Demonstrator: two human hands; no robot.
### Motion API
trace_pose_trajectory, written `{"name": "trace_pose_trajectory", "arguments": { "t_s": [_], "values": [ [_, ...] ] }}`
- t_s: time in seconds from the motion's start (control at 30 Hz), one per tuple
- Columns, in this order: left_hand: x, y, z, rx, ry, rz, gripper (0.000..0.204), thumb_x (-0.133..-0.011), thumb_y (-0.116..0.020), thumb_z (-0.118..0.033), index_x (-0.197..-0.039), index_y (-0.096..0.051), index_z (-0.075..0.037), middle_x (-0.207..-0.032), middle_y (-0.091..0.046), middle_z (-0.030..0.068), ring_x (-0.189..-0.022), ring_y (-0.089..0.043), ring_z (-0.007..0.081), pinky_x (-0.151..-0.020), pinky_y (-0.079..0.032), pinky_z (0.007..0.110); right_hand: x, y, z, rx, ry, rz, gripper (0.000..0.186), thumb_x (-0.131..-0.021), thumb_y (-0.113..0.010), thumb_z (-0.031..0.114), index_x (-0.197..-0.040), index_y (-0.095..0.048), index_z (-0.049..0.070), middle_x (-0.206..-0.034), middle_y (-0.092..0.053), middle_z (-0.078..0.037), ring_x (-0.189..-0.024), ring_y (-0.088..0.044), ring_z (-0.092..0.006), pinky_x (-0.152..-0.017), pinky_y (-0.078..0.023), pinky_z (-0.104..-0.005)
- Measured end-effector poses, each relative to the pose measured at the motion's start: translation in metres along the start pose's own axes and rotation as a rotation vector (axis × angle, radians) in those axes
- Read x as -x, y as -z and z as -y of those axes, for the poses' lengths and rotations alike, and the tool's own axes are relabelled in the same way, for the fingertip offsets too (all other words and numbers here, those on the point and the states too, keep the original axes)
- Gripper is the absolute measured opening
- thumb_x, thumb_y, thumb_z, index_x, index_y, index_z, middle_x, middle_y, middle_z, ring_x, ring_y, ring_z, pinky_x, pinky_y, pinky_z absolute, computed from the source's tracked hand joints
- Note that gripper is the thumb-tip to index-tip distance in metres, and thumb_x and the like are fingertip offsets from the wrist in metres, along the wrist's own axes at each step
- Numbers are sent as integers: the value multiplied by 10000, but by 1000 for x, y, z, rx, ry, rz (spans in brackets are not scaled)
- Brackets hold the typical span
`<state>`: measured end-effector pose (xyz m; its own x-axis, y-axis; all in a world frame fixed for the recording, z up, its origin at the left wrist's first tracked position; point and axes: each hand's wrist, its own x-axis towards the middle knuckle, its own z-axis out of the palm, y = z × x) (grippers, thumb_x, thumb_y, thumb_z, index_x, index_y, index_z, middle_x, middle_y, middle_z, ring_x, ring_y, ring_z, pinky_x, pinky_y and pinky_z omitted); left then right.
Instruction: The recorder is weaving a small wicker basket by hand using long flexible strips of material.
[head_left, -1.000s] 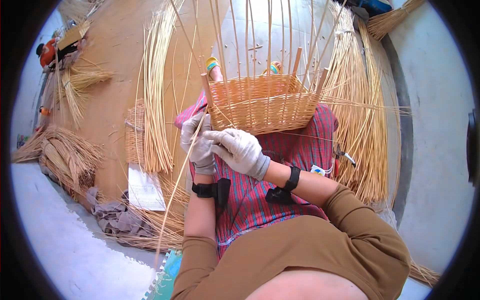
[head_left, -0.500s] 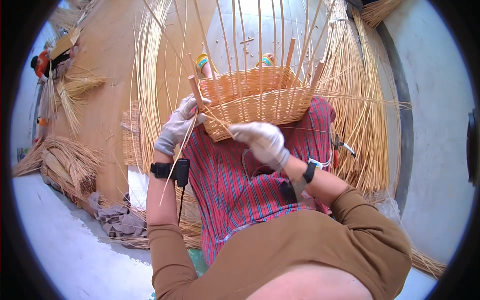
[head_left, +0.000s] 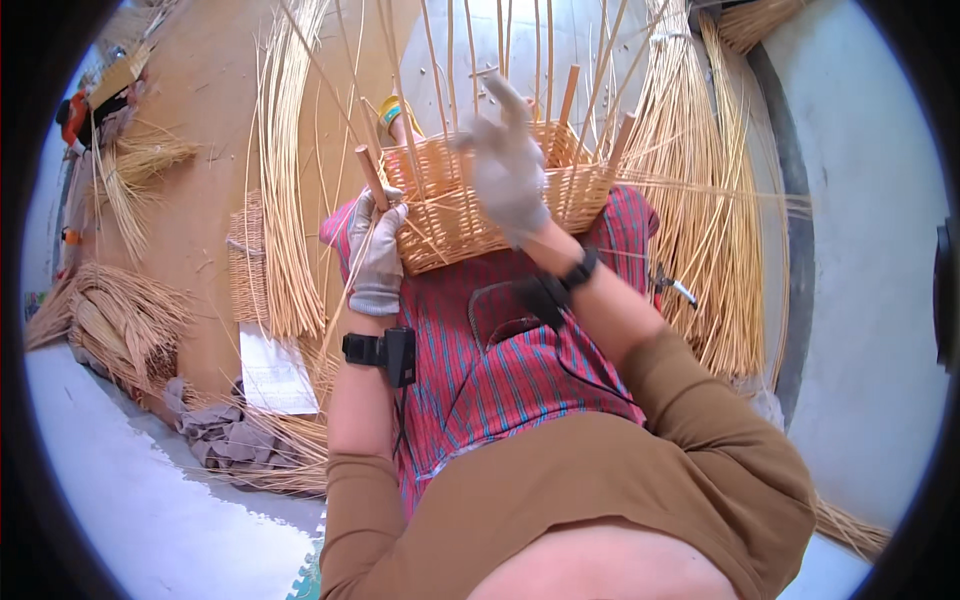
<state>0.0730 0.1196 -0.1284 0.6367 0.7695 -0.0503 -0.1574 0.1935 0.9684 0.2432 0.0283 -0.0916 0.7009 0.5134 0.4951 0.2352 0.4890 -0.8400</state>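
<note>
On my lap, over the striped cloth (head_left: 520, 370), sits the half-woven basket (head_left: 470, 215), tilted toward me for reach. My left hand (head_left: 377, 255) is clamped on its near-left corner by a stake (head_left: 372, 178) to steady it; my right hand (head_left: 507, 170) is raised, fingers loosely apart, gripping nothing I can see.

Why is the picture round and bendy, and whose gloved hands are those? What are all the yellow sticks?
The camera sits on a person's head and looks down, so you see their own arms. Its wide lens bends straight things near the edge. The left hand in a grey glove grips the corner of a half-woven basket resting on their lap, over a red striped cloth. The right hand is raised, fingers spread in front of the basket; I cannot tell if it holds a strand. The yellow sticks are thin weaving canes, bundled on the floor around them.
</note>
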Motion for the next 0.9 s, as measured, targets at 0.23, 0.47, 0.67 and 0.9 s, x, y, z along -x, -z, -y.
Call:
{"name": "trace_pose_trajectory", "arguments": {
  "t_s": [0.23,0.47,0.67,0.9],
  "values": [
    [57,-36,6,-1033,-640,-166,374,-867,-727,-13,-1211,-609,-104,-1178,-608,137,-1042,-633,291,-892,-529,393,75,96,24,133,-746,-292,144,-1035,-596,128,-1167,-646,100,-1027,-746,-68,-533,-518,-26,-452,-433,-204],
    [37,-90,7,-1393,-450,58,829,-792,-809,-157,-1522,-464,-344,-1385,-465,172,-1061,-648,352,-846,-555,462,-35,37,36,814,158,34,467,-927,-605,-39,-1376,-569,79,-1193,-716,-81,-849,-694,-198,-784,-562,-402],
    [30,-100,9,-1509,-706,5,744,-775,-811,-170,-1461,-550,-294,-1315,-516,146,-1084,-623,337,-862,-546,431,54,137,8,701,-183,-264,237,-916,-639,6,-1150,-673,30,-1299,-642,-143,-939,-697,-212,-766,-551,-352],
    [31,-176,42,-1395,-483,246,845,-831,-736,-164,-1572,-372,-342,-1371,-432,189,-976,-657,356,-818,-552,465,-22,129,37,1174,171,-22,422,-967,-566,-24,-1368,-577,109,-1193,-703,-173,-1058,-704,-266,-891,-558,-334]
  ]
}}
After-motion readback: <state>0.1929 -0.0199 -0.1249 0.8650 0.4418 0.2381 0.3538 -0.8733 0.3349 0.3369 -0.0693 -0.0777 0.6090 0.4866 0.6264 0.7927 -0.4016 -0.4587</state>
